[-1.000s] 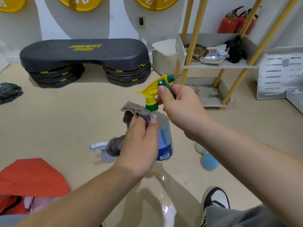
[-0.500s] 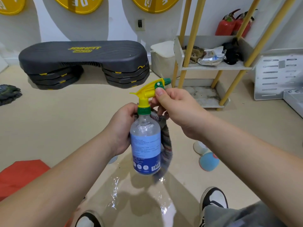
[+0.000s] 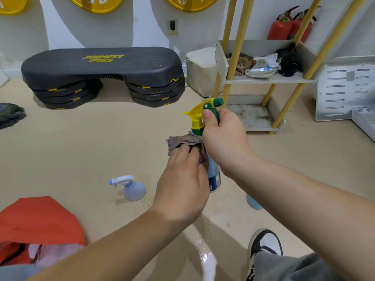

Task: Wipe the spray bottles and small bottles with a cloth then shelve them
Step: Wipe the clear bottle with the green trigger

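Head view. The right hand (image 3: 225,138) holds the spray bottle (image 3: 197,111) upright in the air above the floor (image 3: 101,149). Its grip is closed round the green-and-yellow trigger head, with the thumb laid on the sprayer and the green nozzle pointing up and to the right. The left hand (image 3: 182,179) has its grip curled round a grey cloth (image 3: 182,139) and presses it against the upper body of the bottle, just below the green collar. A fold of cloth stands out above the fingers. The bottle's clear body and blue label show only as a strip between the two hands.

On the floor, left of the hands, stands a pale blue spray bottle (image 3: 133,189) with a white trigger, its nozzle turned left. A light blue round object (image 3: 252,202) lies on the floor behind the right forearm, mostly hidden, so what it is cannot be told. A wet patch (image 3: 203,250) shines on the floor beneath the arms.

At the far right stands a shelf unit (image 3: 267,79) with yellow poles; its upper shelf carries rags and packets. A black step platform (image 3: 101,65) sits by the back wall, a red bag (image 3: 40,218) at lower left, and a black-and-white shoe (image 3: 265,242) at lower right.
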`<state>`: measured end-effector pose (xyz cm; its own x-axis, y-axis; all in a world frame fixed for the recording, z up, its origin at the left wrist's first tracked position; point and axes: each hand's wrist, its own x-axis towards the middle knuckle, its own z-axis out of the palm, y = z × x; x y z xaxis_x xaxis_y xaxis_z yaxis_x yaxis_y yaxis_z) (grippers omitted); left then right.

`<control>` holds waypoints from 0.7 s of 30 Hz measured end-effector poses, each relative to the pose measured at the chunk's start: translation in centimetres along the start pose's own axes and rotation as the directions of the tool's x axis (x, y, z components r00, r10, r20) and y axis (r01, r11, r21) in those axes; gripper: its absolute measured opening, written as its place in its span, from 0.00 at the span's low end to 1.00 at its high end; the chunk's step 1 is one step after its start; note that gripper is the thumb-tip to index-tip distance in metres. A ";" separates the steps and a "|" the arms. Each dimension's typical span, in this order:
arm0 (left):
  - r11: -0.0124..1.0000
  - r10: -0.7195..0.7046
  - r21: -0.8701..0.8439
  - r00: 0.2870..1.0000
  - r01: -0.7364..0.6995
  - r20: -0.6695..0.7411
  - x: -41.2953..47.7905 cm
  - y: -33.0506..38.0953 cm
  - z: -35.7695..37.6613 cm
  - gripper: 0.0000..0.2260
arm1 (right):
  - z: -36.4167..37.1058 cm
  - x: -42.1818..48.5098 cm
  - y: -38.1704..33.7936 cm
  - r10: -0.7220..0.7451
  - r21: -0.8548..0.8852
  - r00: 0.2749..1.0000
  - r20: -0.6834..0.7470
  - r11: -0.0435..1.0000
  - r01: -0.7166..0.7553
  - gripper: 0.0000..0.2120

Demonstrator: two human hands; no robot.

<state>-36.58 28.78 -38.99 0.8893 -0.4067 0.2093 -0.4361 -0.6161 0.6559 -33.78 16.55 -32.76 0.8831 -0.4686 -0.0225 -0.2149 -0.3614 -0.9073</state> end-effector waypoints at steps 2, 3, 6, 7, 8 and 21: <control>0.992 0.082 0.098 0.996 -0.079 -0.033 0.0 -0.1 -0.4 0.14 | -0.2 0.1 0.0 0.021 0.034 1.000 0.010 0.999 -0.022 0.15; 0.986 0.123 0.122 0.991 -0.116 -0.047 0.1 -0.3 -0.5 0.15 | -0.3 0.2 0.1 0.039 0.060 0.999 0.023 0.997 -0.040 0.15; 0.973 0.201 0.129 0.977 -0.191 -0.071 0.6 -1.7 -0.7 0.14 | -0.5 0.2 0.1 0.067 0.102 0.996 0.067 0.992 -0.074 0.15; 0.974 0.203 0.116 0.976 -0.194 -0.072 0.8 -2.2 -0.8 0.15 | -0.4 0.1 0.1 0.057 0.092 0.996 0.074 0.994 -0.064 0.15; 0.974 0.206 0.106 0.976 -0.198 -0.066 0.8 -2.5 -0.8 0.16 | -0.4 0.0 0.0 0.040 0.083 0.996 0.077 0.995 -0.047 0.15; 0.731 -0.431 -0.553 0.899 0.398 0.078 0.0 -2.5 -0.8 0.13 | -2.2 -1.6 -1.2 0.118 0.183 0.992 -0.037 0.977 -0.109 0.16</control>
<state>-35.39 30.91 -40.07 0.9767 -0.1525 -0.1508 0.1115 -0.2393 0.9645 -35.89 15.98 -30.72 0.8357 -0.5372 -0.1140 -0.2305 -0.1547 -0.9607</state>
